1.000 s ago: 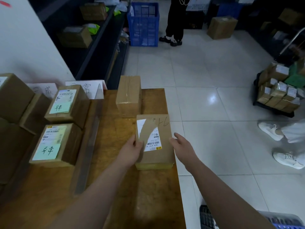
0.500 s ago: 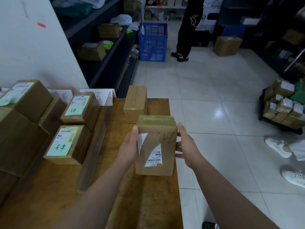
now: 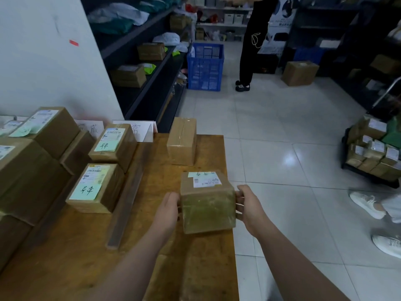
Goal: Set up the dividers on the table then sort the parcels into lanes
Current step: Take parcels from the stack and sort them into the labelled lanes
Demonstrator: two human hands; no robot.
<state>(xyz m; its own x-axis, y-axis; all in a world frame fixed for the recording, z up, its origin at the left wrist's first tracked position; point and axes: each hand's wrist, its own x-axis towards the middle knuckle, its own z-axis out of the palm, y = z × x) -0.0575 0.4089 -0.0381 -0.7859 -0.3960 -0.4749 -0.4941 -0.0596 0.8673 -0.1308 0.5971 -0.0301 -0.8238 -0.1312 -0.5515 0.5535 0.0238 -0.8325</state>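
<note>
wooden table [image 3: 152, 192], parcel [image 3: 208, 210] label-up, long axis away

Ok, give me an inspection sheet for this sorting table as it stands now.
Surface: wooden table.
Job's things: divider lies lengthwise. There are two labelled parcels left of it and stacked boxes further left. A plain parcel sits at the far end of the right lane. The held parcel is over the right lane. Sign cards stand at the far edge.
Clutter: nothing seen.
Grippers: left hand and right hand hold the held parcel by opposite sides, with the right fingers curled round its edge.
Cables: nothing seen.
Surroundings: blue crate, shelves, loaded trolley, standing person, white shoes.
</note>
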